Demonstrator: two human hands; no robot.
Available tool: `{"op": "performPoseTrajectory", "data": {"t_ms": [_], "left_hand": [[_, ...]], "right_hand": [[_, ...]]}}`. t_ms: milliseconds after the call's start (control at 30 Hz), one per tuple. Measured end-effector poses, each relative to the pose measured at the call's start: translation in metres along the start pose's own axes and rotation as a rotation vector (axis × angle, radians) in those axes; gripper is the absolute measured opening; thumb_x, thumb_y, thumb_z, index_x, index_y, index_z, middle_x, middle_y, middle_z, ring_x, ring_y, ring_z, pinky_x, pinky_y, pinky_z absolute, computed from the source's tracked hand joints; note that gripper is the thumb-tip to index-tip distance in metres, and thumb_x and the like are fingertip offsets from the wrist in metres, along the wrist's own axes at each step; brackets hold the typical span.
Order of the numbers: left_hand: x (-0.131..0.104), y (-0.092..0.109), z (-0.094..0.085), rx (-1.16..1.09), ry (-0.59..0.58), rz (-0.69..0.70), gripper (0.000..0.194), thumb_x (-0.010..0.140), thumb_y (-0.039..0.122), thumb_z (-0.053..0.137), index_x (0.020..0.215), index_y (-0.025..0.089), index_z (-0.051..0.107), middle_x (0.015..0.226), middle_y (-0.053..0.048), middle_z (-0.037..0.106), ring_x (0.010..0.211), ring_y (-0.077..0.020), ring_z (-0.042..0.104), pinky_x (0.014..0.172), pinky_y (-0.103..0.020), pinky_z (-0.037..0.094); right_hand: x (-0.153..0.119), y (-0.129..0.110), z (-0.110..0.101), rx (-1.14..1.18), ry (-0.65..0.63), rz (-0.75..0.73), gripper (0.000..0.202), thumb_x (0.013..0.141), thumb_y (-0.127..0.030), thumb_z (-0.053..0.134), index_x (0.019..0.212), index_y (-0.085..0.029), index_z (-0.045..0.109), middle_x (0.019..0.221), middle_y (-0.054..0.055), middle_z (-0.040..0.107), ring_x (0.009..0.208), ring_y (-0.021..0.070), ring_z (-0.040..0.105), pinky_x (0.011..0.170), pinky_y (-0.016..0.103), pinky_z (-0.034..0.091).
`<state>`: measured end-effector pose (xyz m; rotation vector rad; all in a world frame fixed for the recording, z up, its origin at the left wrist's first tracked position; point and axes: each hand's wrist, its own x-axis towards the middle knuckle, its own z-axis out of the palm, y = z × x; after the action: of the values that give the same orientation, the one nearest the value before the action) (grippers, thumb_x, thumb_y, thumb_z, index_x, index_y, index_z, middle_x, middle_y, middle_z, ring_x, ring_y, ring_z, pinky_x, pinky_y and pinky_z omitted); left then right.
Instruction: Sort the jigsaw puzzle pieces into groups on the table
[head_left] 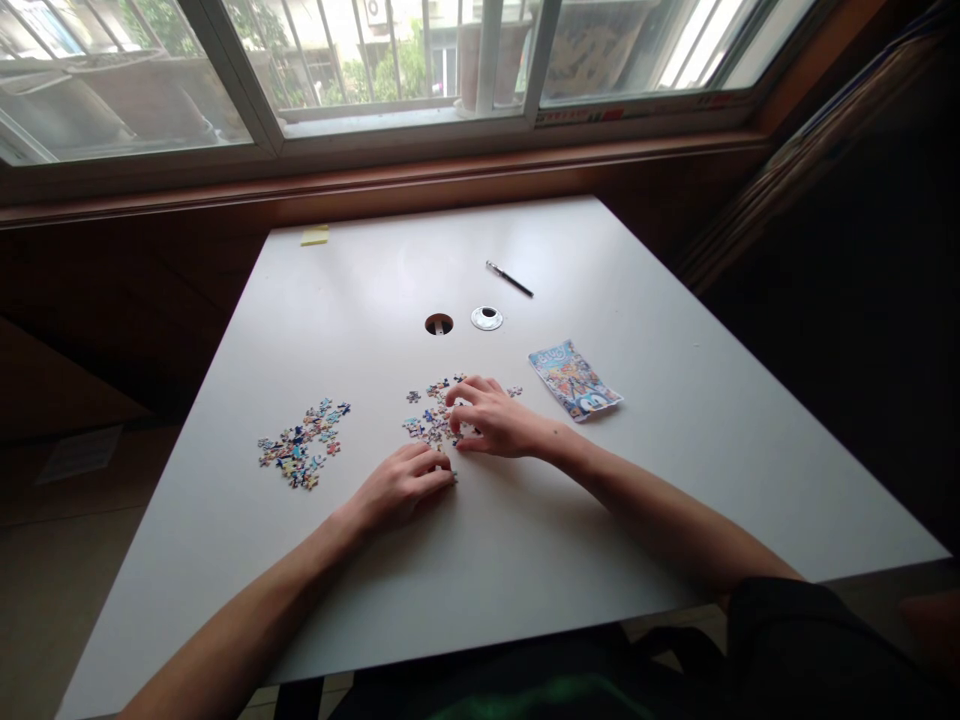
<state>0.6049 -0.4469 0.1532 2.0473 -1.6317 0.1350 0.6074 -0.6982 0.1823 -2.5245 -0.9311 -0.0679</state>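
My right hand (495, 418) is over a pile of jigsaw puzzle pieces (431, 425) in the middle of the white table, fingers curved and apart; it hides part of the pile. Just below the pile rests my left hand (409, 482), thumb and fingers pinched together around a small jigsaw piece (454, 477) that barely shows at the fingertips. A second group of jigsaw pieces (304, 445) is spread out to the left of that hand. Right of my right hand lies a colourful printed picture sheet or packet (574, 380).
A black pen (510, 279) lies toward the back of the white table (360, 300). Nearer are a round cable hole (439, 325) and a metallic ring-shaped cover (487, 318). Yellow sticky notes (315, 235) sit at the far left corner, below the window.
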Motion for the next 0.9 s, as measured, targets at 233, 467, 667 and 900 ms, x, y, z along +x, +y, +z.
{"op": "performPoseTrajectory", "data": {"t_ms": [233,467,667,900], "left_hand": [[-0.001,0.000,0.000,-0.017,-0.006,-0.006,0.014,0.098,0.017,0.054,0.103,0.019,0.067,0.101,-0.010,0.069,0.088,-0.0182,0.059,0.082,-0.033,0.051],[-0.001,-0.001,0.000,-0.042,-0.010,-0.009,0.014,0.097,0.015,0.054,0.103,0.019,0.066,0.102,-0.009,0.069,0.088,-0.0182,0.058,0.082,-0.034,0.050],[-0.001,0.000,-0.001,-0.044,-0.008,-0.012,0.013,0.097,0.014,0.054,0.102,0.019,0.065,0.101,-0.009,0.069,0.087,-0.0178,0.057,0.081,-0.033,0.049],[0.001,0.002,-0.002,-0.048,-0.012,-0.017,0.012,0.096,0.013,0.055,0.103,0.019,0.064,0.102,-0.008,0.069,0.088,-0.0178,0.056,0.081,-0.033,0.049]], "right_hand": [[0.002,0.016,-0.025,0.542,0.137,0.298,0.013,0.086,-0.031,0.068,0.093,-0.020,0.071,0.076,0.000,0.070,0.067,0.0127,0.062,0.064,0.026,0.049],[-0.008,0.055,-0.047,0.691,0.385,0.572,0.025,0.079,-0.034,0.072,0.098,-0.018,0.074,0.081,0.005,0.075,0.075,0.0187,0.071,0.065,0.031,0.057],[-0.009,0.064,-0.037,0.458,0.288,0.580,0.015,0.083,-0.023,0.063,0.089,-0.019,0.076,0.083,0.004,0.075,0.073,0.0165,0.069,0.071,0.031,0.057],[-0.003,0.058,-0.018,0.181,0.244,0.535,0.021,0.082,-0.014,0.063,0.093,-0.022,0.079,0.087,0.002,0.075,0.075,0.0151,0.065,0.073,0.026,0.050]]}}
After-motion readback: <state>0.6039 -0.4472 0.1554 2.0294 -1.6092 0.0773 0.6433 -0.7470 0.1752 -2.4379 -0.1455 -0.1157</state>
